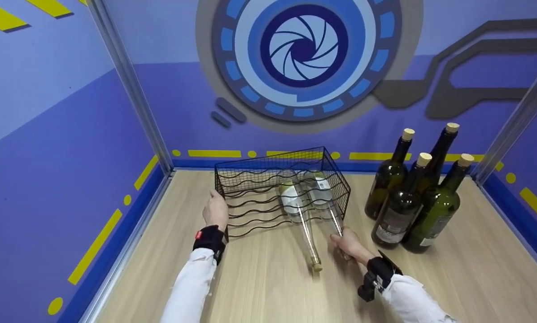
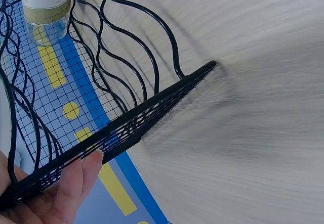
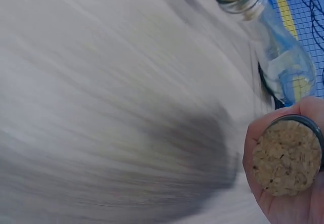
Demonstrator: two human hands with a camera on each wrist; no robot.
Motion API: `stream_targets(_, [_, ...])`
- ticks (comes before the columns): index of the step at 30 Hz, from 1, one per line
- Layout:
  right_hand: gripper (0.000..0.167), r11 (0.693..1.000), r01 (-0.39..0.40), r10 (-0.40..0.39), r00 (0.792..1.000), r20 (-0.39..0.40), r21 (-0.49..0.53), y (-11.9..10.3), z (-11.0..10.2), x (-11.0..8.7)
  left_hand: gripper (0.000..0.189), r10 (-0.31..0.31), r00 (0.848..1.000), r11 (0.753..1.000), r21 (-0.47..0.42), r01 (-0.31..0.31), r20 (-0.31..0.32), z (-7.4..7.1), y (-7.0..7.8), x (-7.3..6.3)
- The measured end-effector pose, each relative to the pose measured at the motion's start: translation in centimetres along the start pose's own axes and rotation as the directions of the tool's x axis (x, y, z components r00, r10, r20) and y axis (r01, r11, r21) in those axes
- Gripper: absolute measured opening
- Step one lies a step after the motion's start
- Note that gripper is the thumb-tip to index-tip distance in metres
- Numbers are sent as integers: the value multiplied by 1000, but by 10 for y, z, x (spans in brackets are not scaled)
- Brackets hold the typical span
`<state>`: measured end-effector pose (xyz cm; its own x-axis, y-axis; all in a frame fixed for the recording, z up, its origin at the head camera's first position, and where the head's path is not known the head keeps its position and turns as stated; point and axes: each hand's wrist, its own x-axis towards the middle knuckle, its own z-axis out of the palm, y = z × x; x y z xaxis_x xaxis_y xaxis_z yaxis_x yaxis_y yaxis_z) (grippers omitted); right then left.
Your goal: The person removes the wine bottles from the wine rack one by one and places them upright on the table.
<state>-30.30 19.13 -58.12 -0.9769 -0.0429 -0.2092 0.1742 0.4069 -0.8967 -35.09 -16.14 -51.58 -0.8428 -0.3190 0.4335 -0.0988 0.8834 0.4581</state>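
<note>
A black wire wine rack (image 1: 250, 208) with wavy bars stands on the table, two clear glass bottles lying in it. My left hand (image 1: 216, 210) holds the rack's left end; in the left wrist view its fingers (image 2: 71, 186) lie against the mesh side. My right hand (image 1: 350, 244) grips the neck of the right-hand clear bottle (image 1: 324, 193), whose cork (image 3: 287, 158) faces the right wrist camera. Just left of it, the other clear bottle (image 1: 300, 215) rests with its corked neck sticking out of the rack's front.
Several dark green corked bottles stand close together on the right, among them a front one (image 1: 396, 215) and a right one (image 1: 436, 215). The wooden table (image 1: 259, 278) ends at a blue back wall (image 1: 183, 112) behind the rack.
</note>
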Motion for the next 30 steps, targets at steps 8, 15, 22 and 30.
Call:
stream_targets(8, [14, 1000, -2, 2, 1000, -4, 23, -7, -2, -14, 12, -22, 999, 1000, -6, 22, 41, 1, -2, -3])
stream_targets(15, [17, 998, 31, -32, 999, -21, -47, -7, -6, -23, 12, -8, 1000, 1000, -1, 8, 17, 1, 0, -5])
stream_targets(22, [21, 997, 17, -18, 1000, -7, -77, -13, -10, -36, 23, 6, 1000, 1000, 15, -6, 0, 0, 1, -3])
stream_targets(30, [15, 990, 89, -91, 996, -17, -105, -21, -15, -51, 16, 13, 1000, 999, 29, -13, -3, -1, 2, -1])
